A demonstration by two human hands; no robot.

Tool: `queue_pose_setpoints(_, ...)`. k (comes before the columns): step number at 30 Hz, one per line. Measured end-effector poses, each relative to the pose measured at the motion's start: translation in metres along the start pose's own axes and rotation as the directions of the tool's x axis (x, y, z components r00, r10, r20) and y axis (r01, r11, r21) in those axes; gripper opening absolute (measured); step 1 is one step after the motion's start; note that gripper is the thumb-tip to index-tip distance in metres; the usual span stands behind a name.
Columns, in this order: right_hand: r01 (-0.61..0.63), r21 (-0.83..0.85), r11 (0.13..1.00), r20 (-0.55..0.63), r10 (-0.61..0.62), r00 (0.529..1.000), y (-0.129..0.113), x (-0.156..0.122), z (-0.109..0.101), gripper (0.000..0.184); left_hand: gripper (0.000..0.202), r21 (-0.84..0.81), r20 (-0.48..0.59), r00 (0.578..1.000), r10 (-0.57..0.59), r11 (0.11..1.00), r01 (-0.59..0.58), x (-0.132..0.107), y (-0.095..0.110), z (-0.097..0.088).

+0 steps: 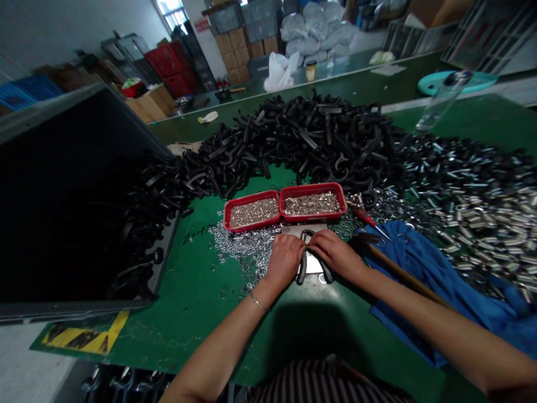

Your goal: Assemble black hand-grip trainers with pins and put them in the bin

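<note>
My left hand [284, 260] and my right hand [335, 254] meet over a small steel plate [312, 263] on the green bench mat [188, 302]. Both hands grip a black U-shaped part [301, 272], its curved arms showing beneath and between my fingers. A small silver pin [302, 237] appears at its upper end. Scattered steel washers [239, 252] lie by my left hand. Beyond my fingertips stand two red trays of small silver parts [251, 215] [312, 188]. A red-handled tool [364, 215] and a wood-handled hammer [403, 268] rest near my right hand on a blue cloth [419, 280].
A large heap of black U-shaped parts [310, 134] arcs across the bench, and silver metal tubes [490, 224] spread to the right. A black bin [75, 196] fills the left side. A clear bottle [442, 103] lies at the back right, beyond which are stacked boxes and white sacks.
</note>
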State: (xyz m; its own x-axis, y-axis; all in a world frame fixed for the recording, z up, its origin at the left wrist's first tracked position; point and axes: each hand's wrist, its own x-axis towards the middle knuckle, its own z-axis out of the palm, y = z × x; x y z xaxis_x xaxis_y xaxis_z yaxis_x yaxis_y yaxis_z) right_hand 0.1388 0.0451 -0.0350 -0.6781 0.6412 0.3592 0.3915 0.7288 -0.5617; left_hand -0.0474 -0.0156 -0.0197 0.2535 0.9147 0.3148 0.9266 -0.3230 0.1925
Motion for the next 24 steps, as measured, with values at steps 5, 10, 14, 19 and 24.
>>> queue_pose_setpoints(5, -0.14, 0.101, 0.985, -0.016, 0.143, 0.99, -0.001, 0.012, 0.002, 0.01, 0.016, 0.123, 0.005, 0.992, 0.122, 0.985, -0.122, 0.002, -0.001, 0.002)
queue_pose_setpoints(10, -0.16, 0.071, 0.984, -0.062, 0.165, 0.984, -0.004, 0.006, 0.004, 0.009, 0.015, 0.099, 0.057, 0.986, 0.157, 0.982, -0.162, 0.0, 0.002, 0.0)
queue_pose_setpoints(14, -0.068, -0.12, 0.99, -0.034, 0.064, 0.997, -0.009, 0.003, 0.002, 0.013, 0.021, -0.098, 0.034, 0.999, 0.041, 0.994, -0.038, -0.01, 0.002, -0.003)
queue_pose_setpoints(19, 0.095, -0.392, 0.915, 0.117, -0.053, 0.992, -0.016, 0.008, -0.005, 0.018, 0.022, -0.299, -0.06, 0.98, -0.188, 0.941, 0.162, -0.025, 0.008, -0.012)
queue_pose_setpoints(24, 0.159, -0.377, 0.913, 0.206, -0.085, 0.975, -0.024, 0.009, -0.011, 0.026, 0.016, -0.106, -0.022, 0.991, -0.132, 0.986, 0.129, -0.032, 0.038, -0.015)
